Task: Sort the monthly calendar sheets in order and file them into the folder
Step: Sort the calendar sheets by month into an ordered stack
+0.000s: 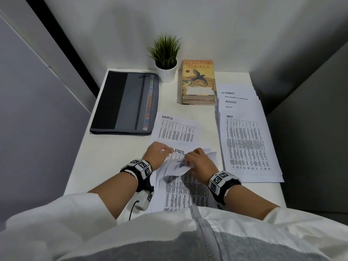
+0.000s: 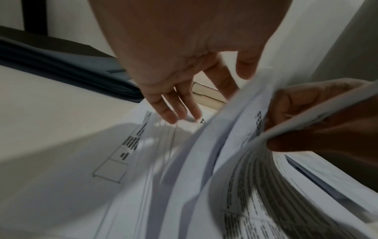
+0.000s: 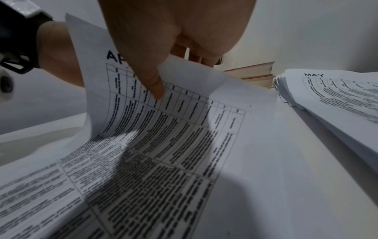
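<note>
Calendar sheets lie on the white desk (image 1: 105,159). A March sheet (image 1: 177,129) lies flat in the middle. In front of it my right hand (image 1: 200,163) pinches the raised top edges of a few sheets; the April sheet (image 1: 178,152) (image 3: 163,129) curls up under its thumb, and a February sheet (image 1: 178,166) (image 2: 258,122) shows beside it. My left hand (image 1: 157,153) (image 2: 184,90) is at their top left corner, fingers fairly straight, tips touching a flat sheet underneath. A fanned stack with May (image 1: 246,144) (image 3: 337,90) on top lies at the right. The grey folder (image 1: 124,102) (image 2: 71,67) lies closed at the back left.
Two stacked books (image 1: 197,81) (image 3: 251,72) and a small potted plant (image 1: 166,57) stand at the back of the desk. Grey partition walls close in both sides. The May stack overhangs the desk's right edge a little.
</note>
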### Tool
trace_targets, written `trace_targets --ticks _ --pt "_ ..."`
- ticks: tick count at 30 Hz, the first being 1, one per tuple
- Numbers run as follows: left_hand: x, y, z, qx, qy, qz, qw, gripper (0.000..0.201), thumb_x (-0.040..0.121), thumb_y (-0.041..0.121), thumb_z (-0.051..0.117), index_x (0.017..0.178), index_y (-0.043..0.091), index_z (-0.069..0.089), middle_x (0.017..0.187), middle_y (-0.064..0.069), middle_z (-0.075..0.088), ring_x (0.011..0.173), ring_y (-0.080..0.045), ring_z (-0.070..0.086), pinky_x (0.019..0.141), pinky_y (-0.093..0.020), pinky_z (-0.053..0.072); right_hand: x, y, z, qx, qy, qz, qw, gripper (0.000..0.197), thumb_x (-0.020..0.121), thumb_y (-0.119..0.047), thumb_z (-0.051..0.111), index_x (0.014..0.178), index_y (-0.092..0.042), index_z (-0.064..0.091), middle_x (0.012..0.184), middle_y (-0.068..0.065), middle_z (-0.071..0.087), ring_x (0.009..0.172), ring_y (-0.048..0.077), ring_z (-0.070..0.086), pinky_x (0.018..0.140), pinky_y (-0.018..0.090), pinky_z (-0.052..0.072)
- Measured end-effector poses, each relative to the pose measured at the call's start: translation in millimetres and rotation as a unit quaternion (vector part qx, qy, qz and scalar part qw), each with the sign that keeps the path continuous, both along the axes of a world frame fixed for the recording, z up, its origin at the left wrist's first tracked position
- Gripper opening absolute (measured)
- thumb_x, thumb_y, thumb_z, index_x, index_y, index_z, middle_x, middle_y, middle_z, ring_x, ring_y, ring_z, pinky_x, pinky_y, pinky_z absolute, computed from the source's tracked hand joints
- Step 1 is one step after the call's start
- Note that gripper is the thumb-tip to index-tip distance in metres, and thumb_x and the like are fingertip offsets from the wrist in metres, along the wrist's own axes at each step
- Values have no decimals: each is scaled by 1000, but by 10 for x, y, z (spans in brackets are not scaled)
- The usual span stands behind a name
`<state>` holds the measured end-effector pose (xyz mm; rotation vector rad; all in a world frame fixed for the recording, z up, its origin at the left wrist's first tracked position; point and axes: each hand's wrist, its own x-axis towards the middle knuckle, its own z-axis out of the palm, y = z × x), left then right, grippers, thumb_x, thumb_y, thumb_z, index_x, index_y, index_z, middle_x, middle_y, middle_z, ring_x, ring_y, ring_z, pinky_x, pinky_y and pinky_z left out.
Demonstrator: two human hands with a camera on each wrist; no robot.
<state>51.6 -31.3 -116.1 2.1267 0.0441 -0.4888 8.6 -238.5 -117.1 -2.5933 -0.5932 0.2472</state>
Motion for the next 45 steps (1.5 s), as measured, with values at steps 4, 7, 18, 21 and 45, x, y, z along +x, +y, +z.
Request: trace_targets --ticks 4,7,18,21,45 --pt "32 -3 -24 4 0 30 1000 24 89 8 63 113 10 62 107 -2 62 97 -13 56 92 -27 45 -29 2 21 15 -4 -7 1000 18 70 -5 69 79 -16 58 86 -3 66 97 26 47 67 34 46" --pt "68 -36 -28 -9 -13 52 999 25 84 5 65 107 14 62 86 4 58 79 -1 55 77 -15 43 -21 23 38 -4 11 4 1000 15 71 -4 65 80 -14 59 86 2 66 95 27 51 71 33 43" --pt "122 -86 121 57 -29 -47 997 6 81 18 72 76 17 68 91 2 64 88 -15 59 77 -26 47 113 9 51 0 19 10 1000 12 91 -18 58 99 -17 67 93 2 69 88 23 58 76 34 45" --pt "135 -109 219 33 -6 -63 997 4 86 18 66 83 15 65 92 -1 66 85 -18 58 78 -30 47 169 24 51 1 37 20 999 16 94 -18 54 103 -16 67 96 3 69 91 23 58 77 35 47" --pt "10 29 195 38 60 -85 994 19 92 3 47 79 5 61 75 -5 56 72 -19 47 66 -27 36 355 71 178 22 27 -86 996 15 94 -22 53 106 -15 50 95 8 60 87 28 55 71 39 46"
